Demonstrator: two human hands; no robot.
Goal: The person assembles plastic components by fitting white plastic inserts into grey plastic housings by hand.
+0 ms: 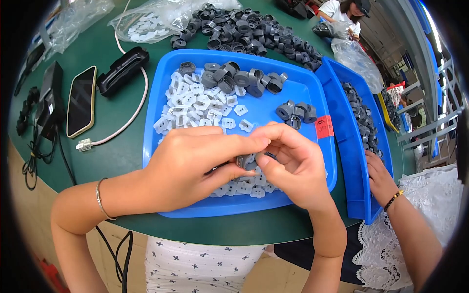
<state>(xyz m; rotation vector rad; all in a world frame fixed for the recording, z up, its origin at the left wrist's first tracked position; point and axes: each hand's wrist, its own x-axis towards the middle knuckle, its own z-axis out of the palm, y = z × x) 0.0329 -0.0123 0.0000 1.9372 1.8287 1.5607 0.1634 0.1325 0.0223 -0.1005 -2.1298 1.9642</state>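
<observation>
Small dark grey plastic part point(245, 161) was pinched between fingertips of both hands, held just above near half of blue tray point(312, 90). Mostly hidden by fingers; shape unclear. White plastic pieces point(195, 105) lay heaped in tray's left half, more directly under the part.

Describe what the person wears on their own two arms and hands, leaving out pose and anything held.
Both forearms are bare, with no sleeves or gloves. The left hand has a thin silver bracelet at its wrist. The right hand shows no jewellery.
</observation>
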